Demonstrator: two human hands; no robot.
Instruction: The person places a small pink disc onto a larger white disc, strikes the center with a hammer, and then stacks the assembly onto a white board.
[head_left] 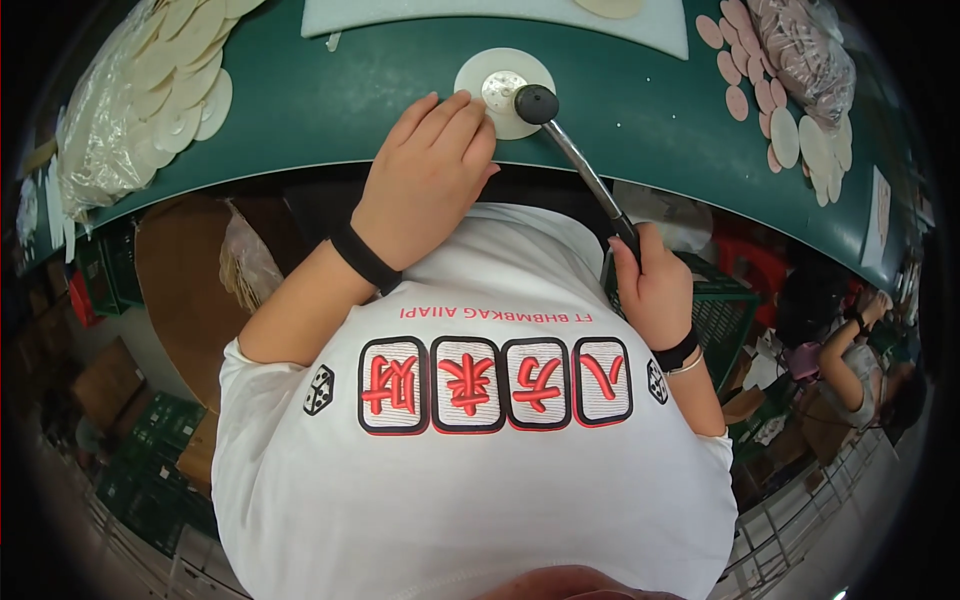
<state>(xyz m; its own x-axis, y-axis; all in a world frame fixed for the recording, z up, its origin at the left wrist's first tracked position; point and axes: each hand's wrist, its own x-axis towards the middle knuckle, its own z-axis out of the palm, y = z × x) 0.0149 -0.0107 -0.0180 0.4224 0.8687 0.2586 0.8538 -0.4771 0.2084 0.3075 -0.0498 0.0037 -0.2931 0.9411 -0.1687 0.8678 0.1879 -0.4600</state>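
Note:
A round cream disc [527,68] lies flat on the green table near its front edge. At its centre is a smaller, shiny whitish round piece [500,90]. My left hand [425,175] lies open, fingers stretched out, with the fingertips at the disc's near left side. In my right hand [655,285] is a rubber mallet [585,170], gripped by the dark end of its metal handle. The mallet's black head [537,104] is over the right part of the disc, partly covering it; whether it touches cannot be told.
On the left, a clear plastic bag [100,140] spills many cream discs [178,125]. Pink ovals [737,102] and pale discs [785,138] lie by another plastic bag [805,60] on the right. A white foam sheet [480,18] lies behind. Another person's arm [845,365] shows at far right.

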